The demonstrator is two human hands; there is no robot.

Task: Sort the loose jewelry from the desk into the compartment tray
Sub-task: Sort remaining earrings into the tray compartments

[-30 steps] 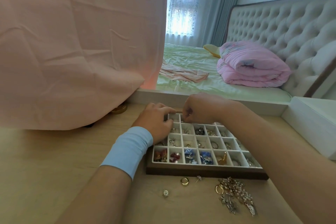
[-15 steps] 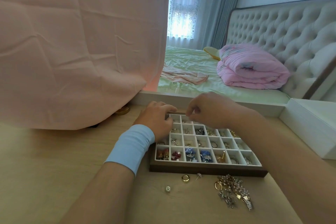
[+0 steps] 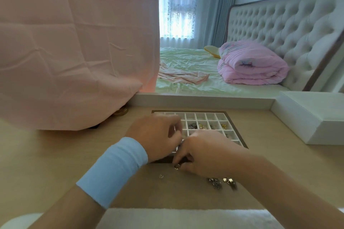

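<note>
Head view: right hand (image 3: 204, 154) pinches a round gold ring (image 3: 177, 166); left hand (image 3: 156, 135) blurred, grasp unclear.

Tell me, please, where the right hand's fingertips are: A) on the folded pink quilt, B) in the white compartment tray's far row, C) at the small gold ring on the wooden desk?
C: the right hand reaches down to the small gold ring lying on the wooden desk, just in front of the white compartment tray.

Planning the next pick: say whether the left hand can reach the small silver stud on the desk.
Probably yes: the silver stud lies uncovered on the desk near the left hand, clear of the right hand.
</note>
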